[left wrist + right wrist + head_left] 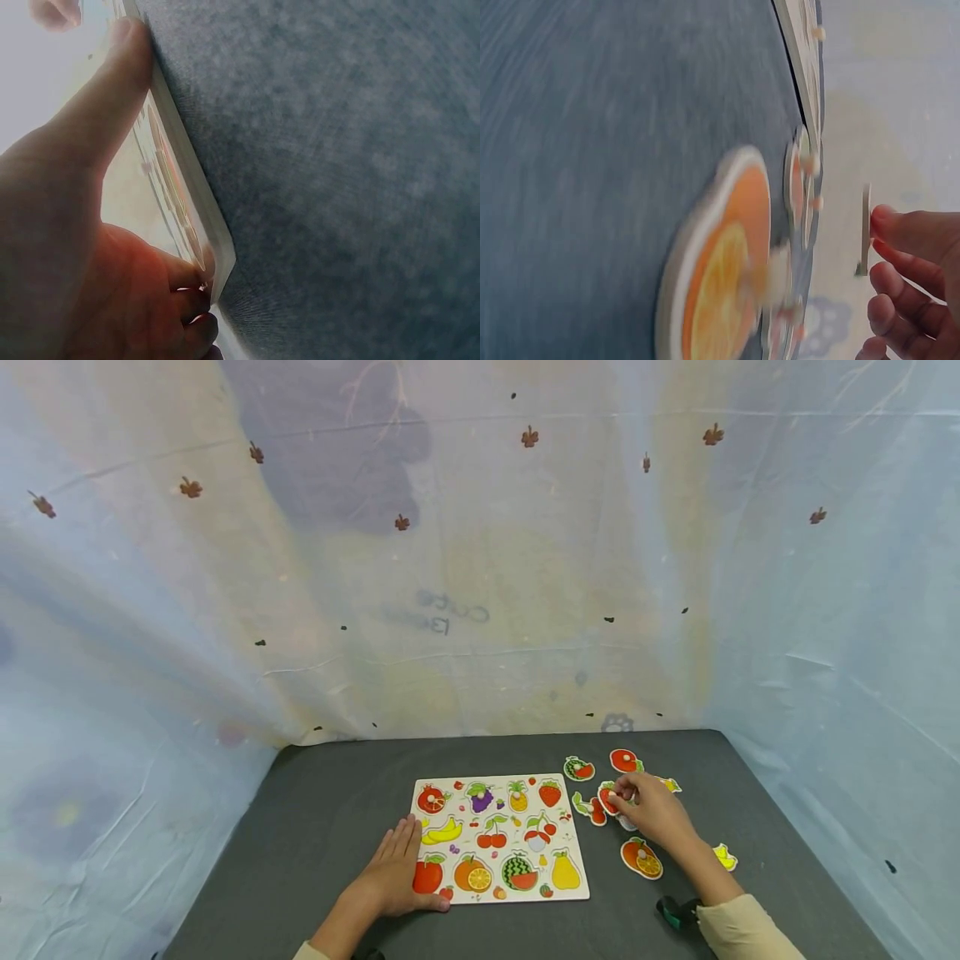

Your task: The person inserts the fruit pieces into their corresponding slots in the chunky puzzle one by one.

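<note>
A white fruit puzzle board (504, 860) lies on the dark table. My left hand (397, 868) rests flat on its left side, fingers straight, with the thumb (112, 90) along the near edge in the left wrist view. To the right of the board, my right hand (654, 810) pinches a red strawberry puzzle piece (607, 797) between thumb and fingertips. The right wrist view shows that piece (865, 232) edge-on, raised off the table. Below the hand lies an orange piece (642, 858). A cherry piece (597, 812) is close by on the left.
Beyond the right hand are a watermelon piece (579, 768), a red round-fruit piece (626, 761) and a yellow piece (670, 784). Another yellow piece (724, 857) lies right of the forearm. Small pegs stand up from the pieces. A printed curtain (480, 568) encloses the table.
</note>
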Demonstrator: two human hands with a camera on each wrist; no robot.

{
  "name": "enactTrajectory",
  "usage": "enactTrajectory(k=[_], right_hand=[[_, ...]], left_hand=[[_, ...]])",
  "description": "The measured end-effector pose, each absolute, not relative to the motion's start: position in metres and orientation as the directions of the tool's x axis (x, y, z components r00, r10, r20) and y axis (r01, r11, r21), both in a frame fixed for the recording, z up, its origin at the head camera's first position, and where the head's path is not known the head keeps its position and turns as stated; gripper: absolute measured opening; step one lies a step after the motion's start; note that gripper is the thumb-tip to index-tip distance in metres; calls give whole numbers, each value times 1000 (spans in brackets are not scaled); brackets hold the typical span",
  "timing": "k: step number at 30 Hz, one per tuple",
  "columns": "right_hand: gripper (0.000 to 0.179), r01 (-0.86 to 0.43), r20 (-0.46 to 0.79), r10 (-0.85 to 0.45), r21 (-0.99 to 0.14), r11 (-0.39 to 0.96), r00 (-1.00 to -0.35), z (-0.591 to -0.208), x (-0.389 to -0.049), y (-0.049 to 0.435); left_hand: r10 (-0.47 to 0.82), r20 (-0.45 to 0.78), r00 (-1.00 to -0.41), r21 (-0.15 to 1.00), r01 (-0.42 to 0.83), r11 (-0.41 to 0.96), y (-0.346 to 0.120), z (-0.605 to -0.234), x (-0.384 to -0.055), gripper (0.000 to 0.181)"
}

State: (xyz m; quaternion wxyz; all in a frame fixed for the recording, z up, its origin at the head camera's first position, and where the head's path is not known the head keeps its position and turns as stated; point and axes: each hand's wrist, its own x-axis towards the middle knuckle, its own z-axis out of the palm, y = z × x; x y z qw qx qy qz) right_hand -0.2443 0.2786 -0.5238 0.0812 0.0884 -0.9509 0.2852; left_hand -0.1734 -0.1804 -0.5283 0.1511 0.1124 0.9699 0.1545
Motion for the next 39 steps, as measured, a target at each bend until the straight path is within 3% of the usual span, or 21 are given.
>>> enactTrajectory(k=[7, 39], right_hand=[[15, -268, 237, -163, -534, 802, -958, -527, -249, 253], [18, -258, 186, -188, -508, 822, -964, -526, -275, 185]], left_hand=[[262, -256, -931, 331, 170, 928, -180, -529, -174, 140], [278, -241, -930, 348, 184, 919, -180, -530, -172, 138]])
